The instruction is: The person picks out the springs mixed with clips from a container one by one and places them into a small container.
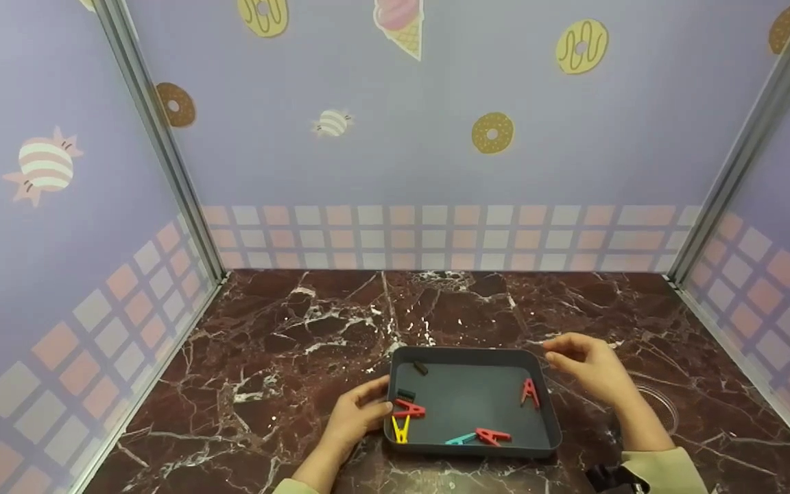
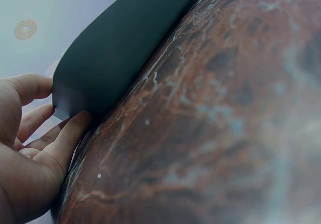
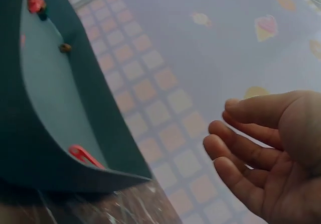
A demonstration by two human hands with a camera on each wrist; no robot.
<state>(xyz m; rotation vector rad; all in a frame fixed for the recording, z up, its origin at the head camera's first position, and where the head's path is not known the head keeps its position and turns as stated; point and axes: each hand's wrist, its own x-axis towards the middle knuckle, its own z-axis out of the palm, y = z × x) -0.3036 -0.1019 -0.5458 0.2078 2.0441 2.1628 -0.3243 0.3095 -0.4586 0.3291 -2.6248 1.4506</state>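
Note:
A dark grey rectangular tray (image 1: 477, 451) lies on the table. In it are three red clothespins, one at the right wall (image 1: 530, 393), one at the left (image 1: 409, 409) and one near the front (image 1: 493, 436). A yellow clothespin (image 1: 401, 430) sits in the front left corner, and a teal clothespin (image 1: 462, 438) touches the front red one. Two small dark pieces, one brown (image 1: 420, 368) and one blackish (image 1: 406, 394), lie toward the left. My left hand (image 1: 357, 414) touches the tray's outer left wall with extended fingertips. Beyond the right wall, my right hand (image 1: 587, 367) hovers with bent, loose fingers, holding nothing.
The table (image 1: 285, 384) is dark red marble-patterned. Patterned panels stand behind (image 1: 409, 171) and at both sides. A clear round object (image 1: 659, 408) lies by the right forearm, and a black strap (image 1: 614, 478) shows at the right sleeve.

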